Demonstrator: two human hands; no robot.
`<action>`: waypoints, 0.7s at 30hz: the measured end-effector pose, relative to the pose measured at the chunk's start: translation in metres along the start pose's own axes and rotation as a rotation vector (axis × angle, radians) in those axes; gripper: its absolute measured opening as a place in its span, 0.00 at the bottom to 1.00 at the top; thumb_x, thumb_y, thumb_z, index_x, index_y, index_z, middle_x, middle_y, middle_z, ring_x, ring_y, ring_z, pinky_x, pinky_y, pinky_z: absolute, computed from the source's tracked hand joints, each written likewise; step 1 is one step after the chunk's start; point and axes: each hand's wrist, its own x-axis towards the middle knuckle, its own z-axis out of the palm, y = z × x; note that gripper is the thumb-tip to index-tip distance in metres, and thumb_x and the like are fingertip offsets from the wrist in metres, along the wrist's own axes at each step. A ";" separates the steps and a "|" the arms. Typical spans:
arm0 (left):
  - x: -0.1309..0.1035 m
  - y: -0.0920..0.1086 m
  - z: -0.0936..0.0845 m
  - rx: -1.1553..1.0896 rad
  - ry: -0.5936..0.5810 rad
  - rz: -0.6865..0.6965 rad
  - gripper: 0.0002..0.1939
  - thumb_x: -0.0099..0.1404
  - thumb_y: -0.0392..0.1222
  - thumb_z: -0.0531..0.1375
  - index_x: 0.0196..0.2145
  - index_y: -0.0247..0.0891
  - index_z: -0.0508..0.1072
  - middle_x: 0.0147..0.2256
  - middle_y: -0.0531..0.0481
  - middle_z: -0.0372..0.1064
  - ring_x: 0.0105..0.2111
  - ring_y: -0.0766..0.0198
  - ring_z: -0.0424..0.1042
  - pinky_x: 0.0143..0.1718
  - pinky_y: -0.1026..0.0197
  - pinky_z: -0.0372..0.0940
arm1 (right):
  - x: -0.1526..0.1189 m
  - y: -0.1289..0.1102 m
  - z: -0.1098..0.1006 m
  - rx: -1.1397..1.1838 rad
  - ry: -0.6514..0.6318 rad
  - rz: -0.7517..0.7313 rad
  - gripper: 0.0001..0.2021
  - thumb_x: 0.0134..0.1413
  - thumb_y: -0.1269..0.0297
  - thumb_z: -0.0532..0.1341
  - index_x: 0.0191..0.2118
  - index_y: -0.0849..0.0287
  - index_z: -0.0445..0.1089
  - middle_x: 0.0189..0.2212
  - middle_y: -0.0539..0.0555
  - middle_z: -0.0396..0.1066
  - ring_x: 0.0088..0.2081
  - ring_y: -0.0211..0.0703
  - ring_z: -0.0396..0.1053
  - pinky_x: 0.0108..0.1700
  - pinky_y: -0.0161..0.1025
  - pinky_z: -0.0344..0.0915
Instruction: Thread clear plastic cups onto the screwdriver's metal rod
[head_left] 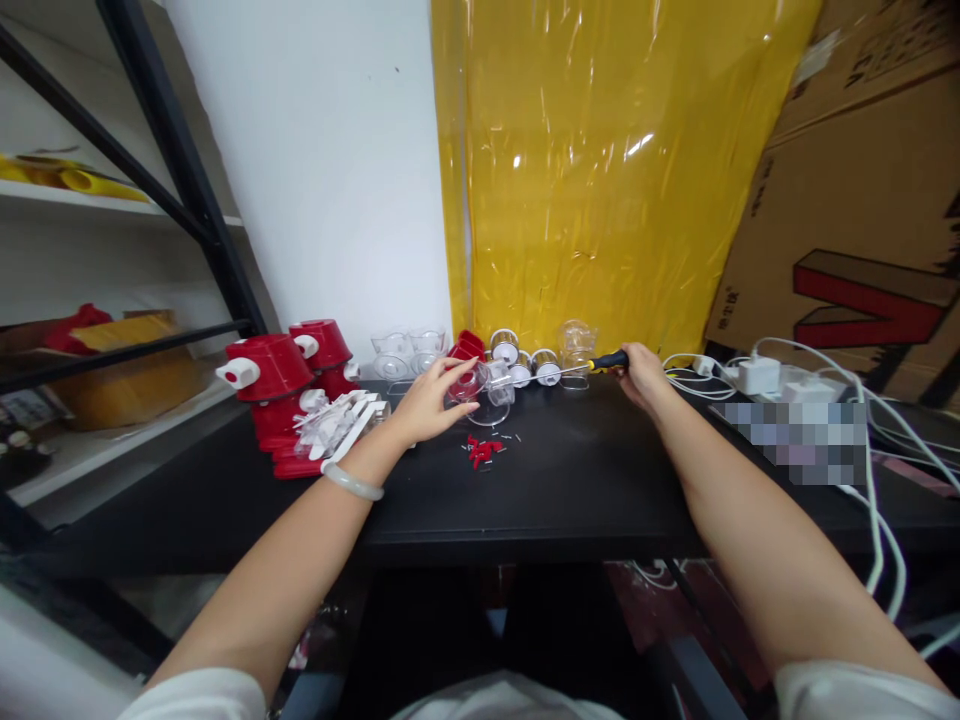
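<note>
My left hand [431, 402] curves its thumb and fingers around a clear plastic part [499, 382] with red showing through it, lying sideways above the black table. In my right hand [643, 376] is a screwdriver [608, 362] with a black and yellow handle. Its shaft points left, and its tip reaches the open end of the clear part; the exact contact is too small to tell. Small red pieces [484, 453] lie on the table just below, with several tiny screws scattered around them.
Red machine-like bodies [274, 370] with white knobs stand at left, beside a pile of white and clear parts [345, 425]. Clear cups [409, 350] and white-rimmed cylinders [546, 367] line the back. White cables and chargers [759, 376] lie at right, before a large cardboard box [840, 200].
</note>
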 end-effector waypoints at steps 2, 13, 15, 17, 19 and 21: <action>0.001 0.003 -0.004 -0.001 -0.006 0.010 0.34 0.67 0.53 0.60 0.66 0.47 0.57 0.57 0.42 0.59 0.56 0.50 0.65 0.59 0.46 0.62 | -0.001 -0.002 0.002 0.024 0.012 0.013 0.09 0.48 0.67 0.61 0.24 0.57 0.59 0.17 0.43 0.57 0.16 0.29 0.54 0.20 0.29 0.63; 0.033 0.012 -0.039 0.096 -0.192 0.011 0.33 0.64 0.61 0.60 0.62 0.46 0.65 0.49 0.42 0.66 0.48 0.48 0.69 0.51 0.45 0.66 | 0.002 0.002 0.002 0.077 0.065 0.104 0.06 0.50 0.69 0.57 0.25 0.56 0.59 0.15 0.43 0.57 0.16 0.30 0.54 0.20 0.29 0.64; 0.040 0.013 -0.047 0.105 -0.212 0.035 0.33 0.64 0.62 0.59 0.62 0.46 0.66 0.49 0.42 0.67 0.48 0.49 0.70 0.51 0.45 0.66 | 0.002 0.003 0.002 0.079 0.059 0.110 0.07 0.51 0.68 0.58 0.26 0.55 0.58 0.15 0.43 0.56 0.15 0.30 0.53 0.20 0.29 0.64; 0.049 0.013 -0.055 0.120 -0.223 0.050 0.33 0.64 0.62 0.59 0.61 0.46 0.67 0.49 0.42 0.68 0.47 0.49 0.70 0.51 0.45 0.65 | 0.004 0.005 0.000 0.085 0.049 0.115 0.09 0.52 0.66 0.59 0.26 0.55 0.56 0.14 0.42 0.54 0.15 0.29 0.52 0.21 0.29 0.65; 0.057 0.014 -0.064 0.142 -0.252 0.031 0.33 0.63 0.62 0.60 0.60 0.45 0.69 0.48 0.41 0.70 0.45 0.49 0.71 0.50 0.45 0.66 | 0.006 0.007 -0.002 0.087 0.061 0.122 0.12 0.53 0.63 0.60 0.26 0.55 0.54 0.14 0.41 0.53 0.14 0.29 0.51 0.21 0.29 0.65; 0.066 0.017 -0.072 0.153 -0.287 0.017 0.33 0.62 0.62 0.60 0.60 0.45 0.70 0.47 0.41 0.71 0.44 0.49 0.72 0.49 0.47 0.66 | 0.008 0.008 -0.005 0.092 0.085 0.135 0.12 0.54 0.62 0.59 0.27 0.54 0.54 0.13 0.40 0.52 0.14 0.29 0.51 0.21 0.29 0.65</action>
